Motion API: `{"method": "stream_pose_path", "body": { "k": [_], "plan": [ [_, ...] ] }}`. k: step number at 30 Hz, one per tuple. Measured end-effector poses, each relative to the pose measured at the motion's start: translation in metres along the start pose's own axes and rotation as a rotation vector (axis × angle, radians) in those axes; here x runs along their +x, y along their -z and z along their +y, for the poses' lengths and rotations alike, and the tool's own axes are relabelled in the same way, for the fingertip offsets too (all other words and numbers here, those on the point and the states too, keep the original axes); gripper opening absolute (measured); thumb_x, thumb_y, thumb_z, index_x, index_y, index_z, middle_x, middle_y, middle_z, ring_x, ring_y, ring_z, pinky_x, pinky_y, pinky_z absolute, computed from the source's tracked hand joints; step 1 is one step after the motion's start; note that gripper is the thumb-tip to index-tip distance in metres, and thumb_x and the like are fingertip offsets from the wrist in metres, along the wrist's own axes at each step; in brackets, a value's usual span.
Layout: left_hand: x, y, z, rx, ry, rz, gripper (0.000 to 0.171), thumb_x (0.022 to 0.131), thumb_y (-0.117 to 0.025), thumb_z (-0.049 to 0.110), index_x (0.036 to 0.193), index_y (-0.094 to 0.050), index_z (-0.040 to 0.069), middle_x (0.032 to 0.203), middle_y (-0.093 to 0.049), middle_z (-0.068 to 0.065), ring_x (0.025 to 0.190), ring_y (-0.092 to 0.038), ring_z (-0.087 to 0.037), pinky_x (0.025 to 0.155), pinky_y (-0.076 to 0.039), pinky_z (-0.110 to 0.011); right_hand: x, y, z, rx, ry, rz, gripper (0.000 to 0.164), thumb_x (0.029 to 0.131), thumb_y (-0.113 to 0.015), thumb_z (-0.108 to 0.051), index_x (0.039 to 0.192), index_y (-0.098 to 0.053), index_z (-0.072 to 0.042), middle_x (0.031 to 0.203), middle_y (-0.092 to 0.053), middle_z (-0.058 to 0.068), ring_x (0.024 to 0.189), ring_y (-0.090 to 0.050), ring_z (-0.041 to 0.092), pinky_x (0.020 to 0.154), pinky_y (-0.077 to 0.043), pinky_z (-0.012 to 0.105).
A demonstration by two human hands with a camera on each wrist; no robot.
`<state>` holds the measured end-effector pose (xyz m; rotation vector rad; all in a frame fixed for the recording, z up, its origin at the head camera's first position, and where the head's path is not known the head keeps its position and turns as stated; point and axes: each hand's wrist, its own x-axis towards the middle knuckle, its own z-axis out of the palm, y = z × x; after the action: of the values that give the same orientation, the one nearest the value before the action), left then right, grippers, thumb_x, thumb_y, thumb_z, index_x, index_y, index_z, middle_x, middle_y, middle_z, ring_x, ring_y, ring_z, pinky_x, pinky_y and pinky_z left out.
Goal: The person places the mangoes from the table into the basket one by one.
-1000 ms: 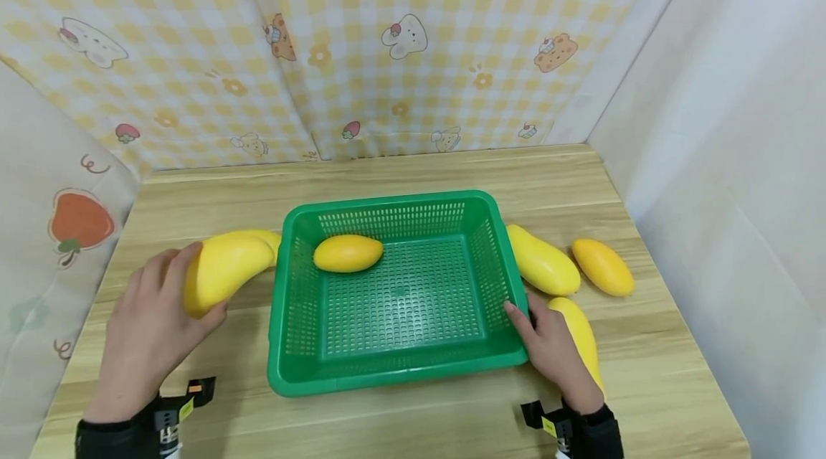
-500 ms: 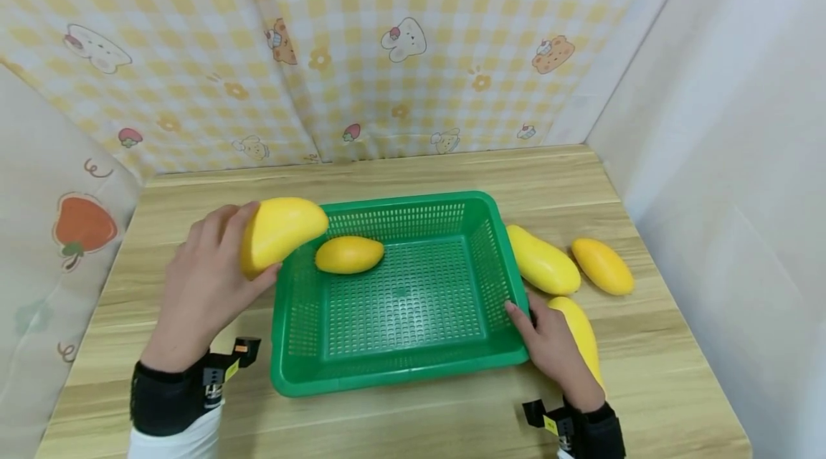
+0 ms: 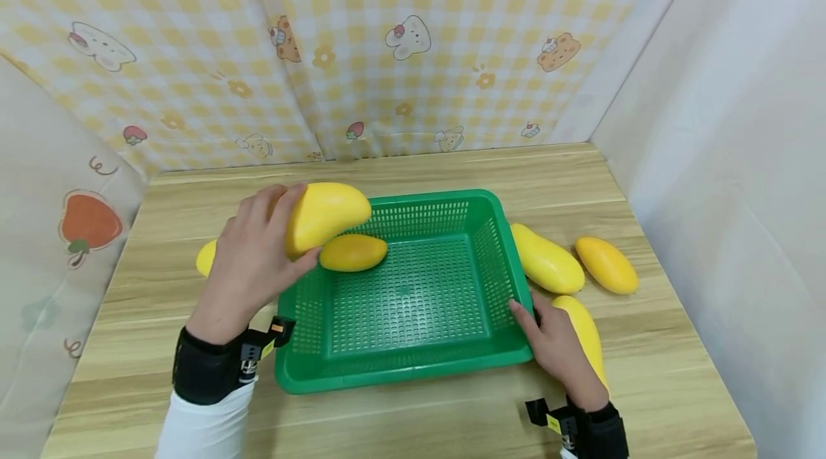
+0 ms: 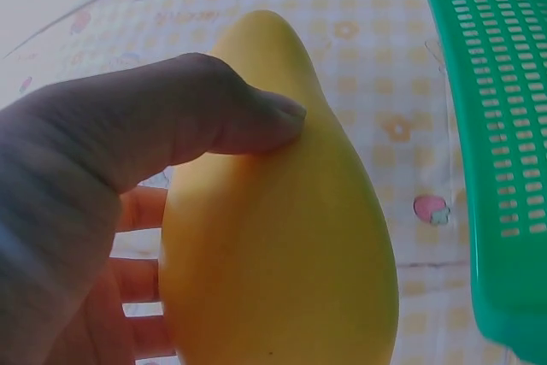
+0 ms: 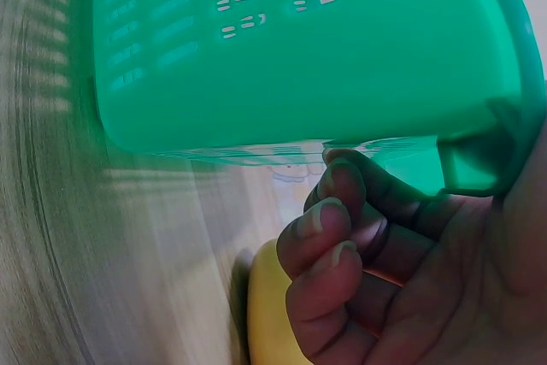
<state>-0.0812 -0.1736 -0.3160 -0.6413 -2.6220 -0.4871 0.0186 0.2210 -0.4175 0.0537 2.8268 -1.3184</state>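
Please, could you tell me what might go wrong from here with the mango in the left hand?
The left hand has the held mango near the basket's far left corner, so it could bump the rim. If released there, it might strike the smaller mango inside. If the right hand pulls the basket rightward, it could push the mango just outside.

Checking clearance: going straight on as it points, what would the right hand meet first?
The green basket, apparently at once: the right hand holds its right edge, thumb over the rim.
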Motion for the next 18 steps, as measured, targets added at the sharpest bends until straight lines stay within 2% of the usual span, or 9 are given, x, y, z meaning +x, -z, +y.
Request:
{"method": "stream_pose_path", "body": {
  "k": [8,18],
  "plan": [
    [0.012,-0.01,0.012,-0.046,-0.028,-0.002,0.085,0.066,-0.085,0.024,0.137,-0.043,0.002,0.122,-0.049,-0.023,0.106,-0.049,-0.041,0.072,-0.045,-0.056,0.001,0.0,-0.001,0.008,-0.006,-0.01,0.03,0.101,-0.05,-0.026,0.116,-0.061,-0.002,0.093,-0.068,0.008,0.077,-0.063,0.014,0.066,-0.05,0.03],
    [0.022,-0.031,0.032,-0.024,-0.125,-0.03,0.084,0.069,-0.084,0.031,0.137,-0.044,0.003,0.125,-0.049,-0.022,0.111,-0.048,-0.041,0.074,-0.046,-0.054,0.0,0.0,-0.002,0.0,-0.017,-0.007,0.027,0.1,-0.051,-0.026,0.111,-0.061,-0.003,0.088,-0.067,0.006,0.074,-0.062,0.013,0.064,-0.049,0.029]
  ]
}}
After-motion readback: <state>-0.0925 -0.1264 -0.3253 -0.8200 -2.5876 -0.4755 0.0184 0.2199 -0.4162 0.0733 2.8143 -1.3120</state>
